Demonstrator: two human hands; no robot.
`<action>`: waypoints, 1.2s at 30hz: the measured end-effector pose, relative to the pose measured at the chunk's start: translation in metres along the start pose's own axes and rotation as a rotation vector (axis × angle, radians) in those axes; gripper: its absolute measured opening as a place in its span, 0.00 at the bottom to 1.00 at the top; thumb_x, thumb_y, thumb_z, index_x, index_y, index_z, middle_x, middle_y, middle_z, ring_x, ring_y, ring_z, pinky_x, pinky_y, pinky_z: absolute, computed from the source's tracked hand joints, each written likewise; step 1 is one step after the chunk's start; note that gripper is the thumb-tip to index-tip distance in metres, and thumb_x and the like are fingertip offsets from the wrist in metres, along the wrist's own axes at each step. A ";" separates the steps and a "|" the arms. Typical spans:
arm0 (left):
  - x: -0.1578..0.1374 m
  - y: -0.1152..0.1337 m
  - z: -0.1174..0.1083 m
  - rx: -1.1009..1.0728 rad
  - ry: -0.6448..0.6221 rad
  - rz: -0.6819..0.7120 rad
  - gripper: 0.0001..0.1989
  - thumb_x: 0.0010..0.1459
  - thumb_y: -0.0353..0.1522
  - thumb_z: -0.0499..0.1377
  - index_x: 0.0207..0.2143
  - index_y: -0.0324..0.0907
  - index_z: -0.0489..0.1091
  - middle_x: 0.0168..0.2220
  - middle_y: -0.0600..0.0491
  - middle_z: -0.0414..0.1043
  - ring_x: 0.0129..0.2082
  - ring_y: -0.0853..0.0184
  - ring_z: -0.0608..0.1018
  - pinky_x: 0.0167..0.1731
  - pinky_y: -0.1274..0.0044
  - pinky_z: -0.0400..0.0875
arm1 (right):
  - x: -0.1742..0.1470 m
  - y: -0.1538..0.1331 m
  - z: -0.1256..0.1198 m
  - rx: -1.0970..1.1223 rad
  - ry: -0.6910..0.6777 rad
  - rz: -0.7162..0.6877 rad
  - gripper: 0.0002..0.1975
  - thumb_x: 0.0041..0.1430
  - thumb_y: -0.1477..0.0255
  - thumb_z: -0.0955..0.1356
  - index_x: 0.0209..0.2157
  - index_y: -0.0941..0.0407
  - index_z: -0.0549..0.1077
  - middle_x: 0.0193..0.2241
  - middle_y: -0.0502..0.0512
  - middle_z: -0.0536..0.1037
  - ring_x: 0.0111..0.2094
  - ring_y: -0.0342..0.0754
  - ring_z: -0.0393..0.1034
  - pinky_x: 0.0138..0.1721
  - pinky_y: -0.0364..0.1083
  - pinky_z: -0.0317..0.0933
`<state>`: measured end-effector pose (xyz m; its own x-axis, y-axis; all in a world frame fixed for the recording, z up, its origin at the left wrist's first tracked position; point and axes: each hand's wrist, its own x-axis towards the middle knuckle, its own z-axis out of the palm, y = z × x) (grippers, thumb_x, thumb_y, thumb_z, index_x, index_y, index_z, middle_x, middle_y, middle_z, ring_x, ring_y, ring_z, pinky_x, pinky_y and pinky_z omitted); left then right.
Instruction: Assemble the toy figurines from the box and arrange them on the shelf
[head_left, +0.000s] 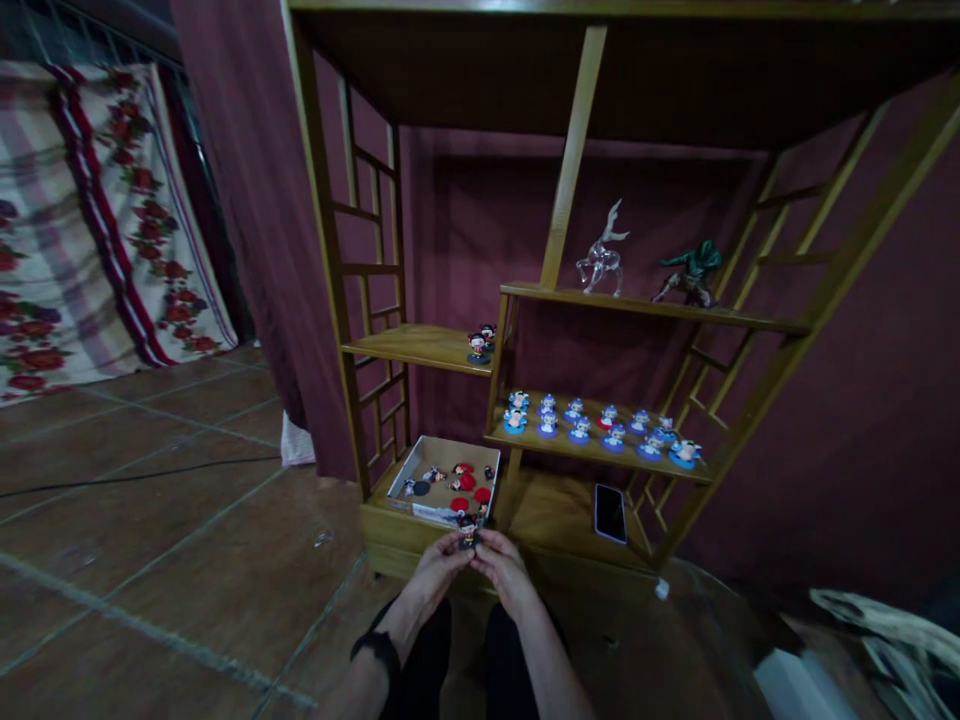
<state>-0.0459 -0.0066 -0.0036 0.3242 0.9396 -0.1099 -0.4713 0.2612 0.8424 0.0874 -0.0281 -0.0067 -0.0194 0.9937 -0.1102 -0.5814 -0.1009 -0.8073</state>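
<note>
Between my left hand (440, 562) and my right hand (501, 562) is a small figurine (468, 531) with dark hair and a dark round base. The fingers of both hands are closed on it, and it stands upright just in front of a cardboard box (409, 505). Inside the box lie several more figurines, some with red round bases (465, 482). Two similar dark-haired figurines (478, 348) stand at the right end of the upper left shelf (420, 343).
Two rows of small blue and white figurines (579, 430) line the middle right shelf. Above them stand a clear deer figurine (602, 255) and a green-cloaked figure (694, 272). A phone (610, 513) lies on the bottom board. Wooden posts (574, 150) divide the cabinet.
</note>
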 end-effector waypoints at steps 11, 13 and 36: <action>0.002 -0.007 -0.006 0.179 0.063 0.143 0.19 0.32 0.30 0.69 0.32 0.38 0.71 0.30 0.50 0.74 0.31 0.66 0.74 0.36 0.75 0.65 | 0.003 0.007 0.002 -0.011 0.067 0.002 0.23 0.31 0.67 0.75 0.34 0.59 0.73 0.32 0.57 0.76 0.32 0.50 0.72 0.33 0.48 0.64; 0.001 -0.006 -0.006 0.196 0.027 0.135 0.19 0.34 0.30 0.68 0.33 0.38 0.72 0.31 0.50 0.74 0.32 0.66 0.74 0.36 0.76 0.65 | 0.003 0.007 0.003 -0.017 0.061 0.007 0.22 0.31 0.67 0.75 0.33 0.58 0.73 0.31 0.57 0.76 0.32 0.50 0.72 0.33 0.48 0.64; -0.006 0.011 -0.005 0.356 0.000 0.128 0.21 0.34 0.36 0.67 0.34 0.36 0.74 0.32 0.48 0.75 0.34 0.62 0.74 0.37 0.74 0.64 | 0.002 0.005 0.008 -0.049 -0.022 0.039 0.19 0.34 0.68 0.74 0.33 0.57 0.73 0.31 0.55 0.77 0.33 0.49 0.72 0.38 0.49 0.64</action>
<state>-0.0569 -0.0085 0.0034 0.2809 0.9597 0.0080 -0.1930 0.0483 0.9800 0.0784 -0.0266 -0.0062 -0.0594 0.9898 -0.1294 -0.5394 -0.1409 -0.8302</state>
